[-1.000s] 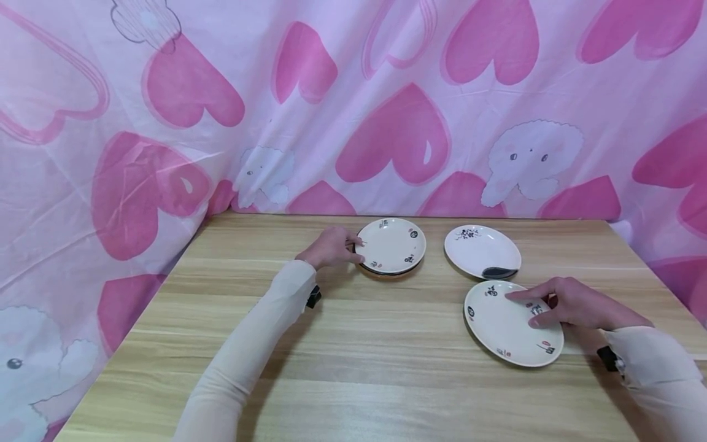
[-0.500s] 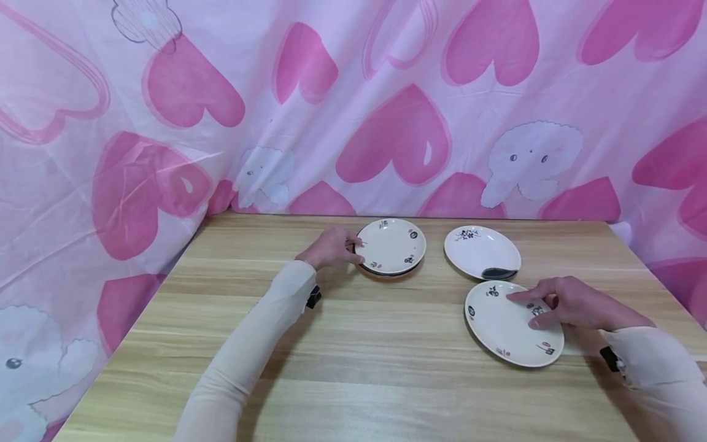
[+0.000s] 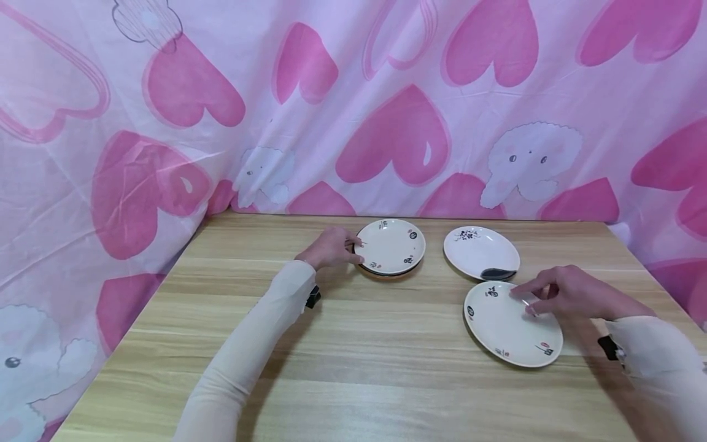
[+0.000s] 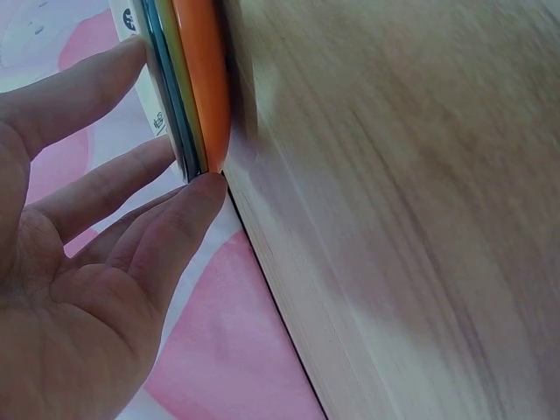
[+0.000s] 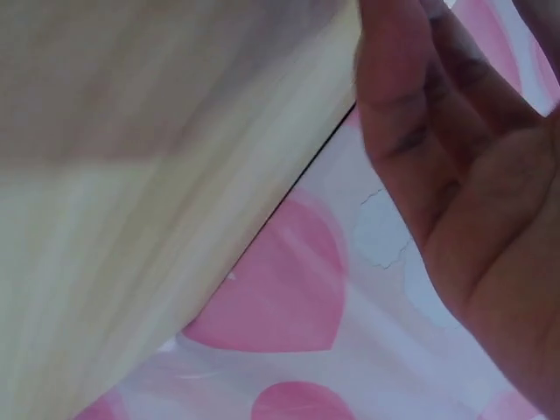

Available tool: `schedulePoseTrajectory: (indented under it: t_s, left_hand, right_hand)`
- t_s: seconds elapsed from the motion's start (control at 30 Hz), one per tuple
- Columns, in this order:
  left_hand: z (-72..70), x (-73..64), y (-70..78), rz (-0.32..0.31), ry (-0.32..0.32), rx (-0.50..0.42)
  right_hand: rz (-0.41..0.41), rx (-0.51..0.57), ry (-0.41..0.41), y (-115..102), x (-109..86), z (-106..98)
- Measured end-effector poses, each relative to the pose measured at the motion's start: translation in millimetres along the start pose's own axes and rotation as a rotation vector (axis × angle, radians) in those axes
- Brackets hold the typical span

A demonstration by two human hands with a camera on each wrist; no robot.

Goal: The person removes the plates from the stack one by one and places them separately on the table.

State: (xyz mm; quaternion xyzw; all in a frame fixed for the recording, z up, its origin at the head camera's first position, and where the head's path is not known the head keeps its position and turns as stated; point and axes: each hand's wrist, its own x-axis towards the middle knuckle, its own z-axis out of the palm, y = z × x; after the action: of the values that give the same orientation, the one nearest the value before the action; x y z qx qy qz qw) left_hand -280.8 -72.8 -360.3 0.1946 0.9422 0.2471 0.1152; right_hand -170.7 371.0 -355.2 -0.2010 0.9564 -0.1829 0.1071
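Right hand (image 3: 582,294) eased up over cream plate (image 3: 510,334) | grip parted, empty; set-down likely done | left hand (image 3: 329,247) touching plate stack (image 3: 390,247) at 9 o'clock, grip widish

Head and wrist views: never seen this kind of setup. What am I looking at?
No machine here, just a person working bare-handed. The wide picture comes from a head-worn camera looking forward and down; the two close-ups come from one camera on each wrist. On the wooden table sit a plate stack, a white plate with a dark leaf shape and, nearer the wearer, a patterned cream plate. The left hand touches the stack's rim; the right hand is over the cream plate, contact unclear. Neither shows a firm grip.
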Motion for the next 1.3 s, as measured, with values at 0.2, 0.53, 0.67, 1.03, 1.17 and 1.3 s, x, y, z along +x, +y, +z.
schedulePoseTrajectory:
  t_s: [0.2, 0.53, 0.67, 1.03, 1.17, 1.3]
  left_hand:
    - [0.2, -0.5, -1.2, -0.005, 0.000, 0.003]
    - [-2.0, -1.2, 0.4, 0.015, 0.011, 0.034]
    - [-1.5, -0.6, 0.1, 0.028, 0.016, 0.027]
    - [-0.9, -0.5, 1.0, 0.024, 0.024, 0.006]
    - [-1.7, 0.4, 1.7, 0.027, 0.026, 0.017]
    - [-1.4, 0.2, 1.5, 0.024, 0.022, -0.002]
  right_hand:
    - [0.059, -0.105, 0.025, -11.9, 14.7, -13.2]
    - [0.068, -0.077, 0.040, -33.3, 45.3, -30.9]
    - [0.057, -0.053, 0.035, -50.0, 62.3, -32.1]
    - [-0.034, 0.158, 0.080, -74.4, 112.0, -25.1]
    - [-0.012, 0.239, 0.111, -80.1, 122.1, -21.9]
    - [0.006, 0.308, 0.136, -83.6, 128.2, -17.3]
